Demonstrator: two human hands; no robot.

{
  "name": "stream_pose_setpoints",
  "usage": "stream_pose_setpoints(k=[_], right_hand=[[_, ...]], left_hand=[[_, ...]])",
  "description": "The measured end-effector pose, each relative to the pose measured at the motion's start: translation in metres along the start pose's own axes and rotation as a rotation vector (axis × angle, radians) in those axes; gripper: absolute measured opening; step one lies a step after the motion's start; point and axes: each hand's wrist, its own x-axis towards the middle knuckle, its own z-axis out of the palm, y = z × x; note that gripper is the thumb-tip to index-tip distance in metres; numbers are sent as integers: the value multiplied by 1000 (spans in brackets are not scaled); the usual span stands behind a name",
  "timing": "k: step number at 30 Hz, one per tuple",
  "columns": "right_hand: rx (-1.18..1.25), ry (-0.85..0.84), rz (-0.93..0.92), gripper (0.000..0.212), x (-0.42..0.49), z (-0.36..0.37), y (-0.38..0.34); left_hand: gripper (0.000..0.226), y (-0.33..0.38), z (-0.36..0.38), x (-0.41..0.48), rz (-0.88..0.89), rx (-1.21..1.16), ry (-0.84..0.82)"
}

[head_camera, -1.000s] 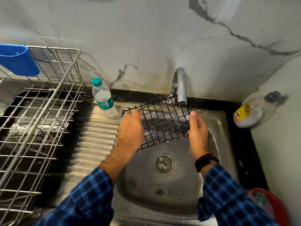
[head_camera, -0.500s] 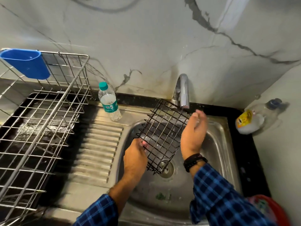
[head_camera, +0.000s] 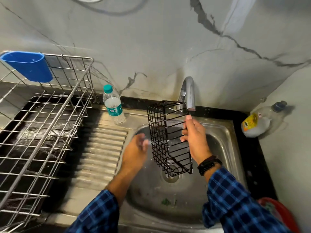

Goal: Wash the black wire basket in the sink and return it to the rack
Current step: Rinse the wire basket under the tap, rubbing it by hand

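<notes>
The black wire basket (head_camera: 165,137) hangs on end over the steel sink (head_camera: 223,148), its top just below the grey tap (head_camera: 189,93). My right hand (head_camera: 195,138) grips the basket's right side, fingers curled round the wires. My left hand (head_camera: 137,151) is blurred, off the basket and just to its left, fingers loosely extended. The steel wire rack (head_camera: 42,125) stands on the counter at the left.
A blue plastic cup (head_camera: 28,65) hangs on the rack's back corner. A water bottle (head_camera: 113,105) with a teal cap stands on the ribbed drainboard (head_camera: 102,148). A soap bottle (head_camera: 257,121) lies at the right. A red container (head_camera: 279,214) sits at bottom right.
The basket has turned from lying flat to hanging on end. My left hand has let go of it and moved left; my right hand alone holds it.
</notes>
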Motion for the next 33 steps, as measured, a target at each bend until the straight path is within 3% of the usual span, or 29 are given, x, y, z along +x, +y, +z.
stream_pose_setpoints(k=[2,4,6,9,12,16,21,25,31,33], right_hand=[[-40,-90,50,33,-2,1,-5],[-55,-116,87,37,-2,-1,-7],[-56,-118,102,38,-3,-4,-8],[-210,-146,114,41,-4,-10,-9],[-246,-161,91,43,-2,-15,-8],[-291,-124,125,61,2,-17,-17],[-404,-176,375,28,10,-19,-22],[-503,-113,310,27,25,-11,-28],[-422,19,302,35,42,-1,-35],[-289,36,371,40,41,-6,-33]], left_hand=[[41,18,0,4,40,-217,-3],[61,38,7,6,-28,-418,-130],[77,48,15,8,-107,-465,-198],[85,54,20,13,-170,-570,-167],[86,50,24,15,-314,-705,-277],[81,51,33,9,-368,-672,-300],[59,49,47,-5,-205,-434,-205],[58,46,57,-12,-35,-305,-232],[63,47,55,-11,28,-289,-229],[58,41,51,-10,67,-284,-288]])
